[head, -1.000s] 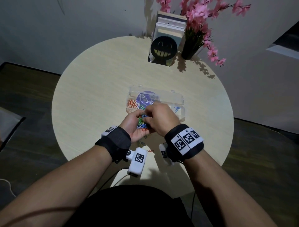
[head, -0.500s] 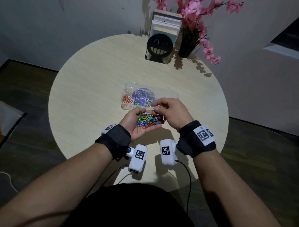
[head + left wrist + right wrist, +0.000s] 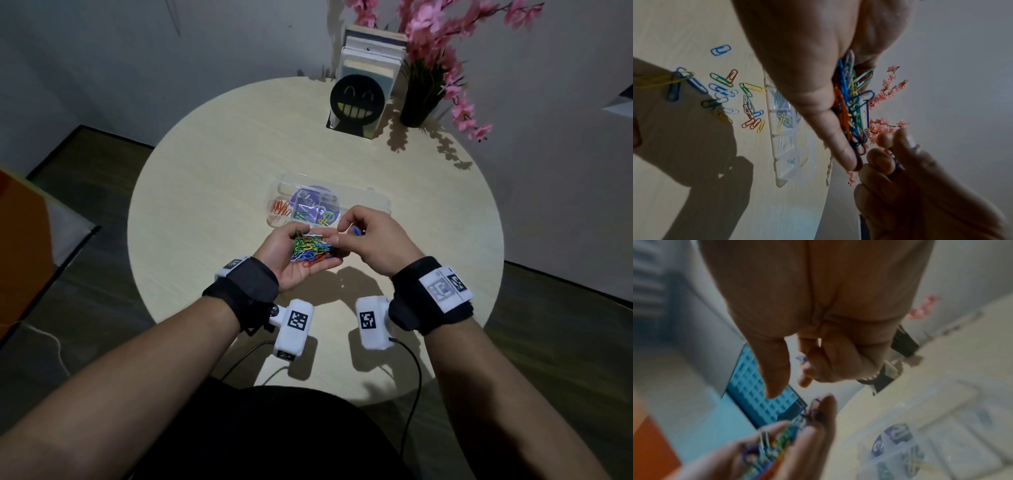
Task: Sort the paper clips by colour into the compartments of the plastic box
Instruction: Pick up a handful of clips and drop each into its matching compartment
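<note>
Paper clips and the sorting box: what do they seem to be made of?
Paper clips, heaped in the left hand: thin bent wire with a bright coloured coating, probably plastic over metal, judging by the solid colours. Plastic box: clear hard plastic, glossy; the table and a purple label show through it.

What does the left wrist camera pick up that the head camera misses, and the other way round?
Only the left wrist view shows the loose coloured paper clips scattered on the round pale wooden table beside the clear plastic compartment box. Only the head view shows the black smiley-face bookend and the box's orange clips. Both show the left hand cupping a mixed bundle of clips, and the right hand pinching a blue clip.
</note>
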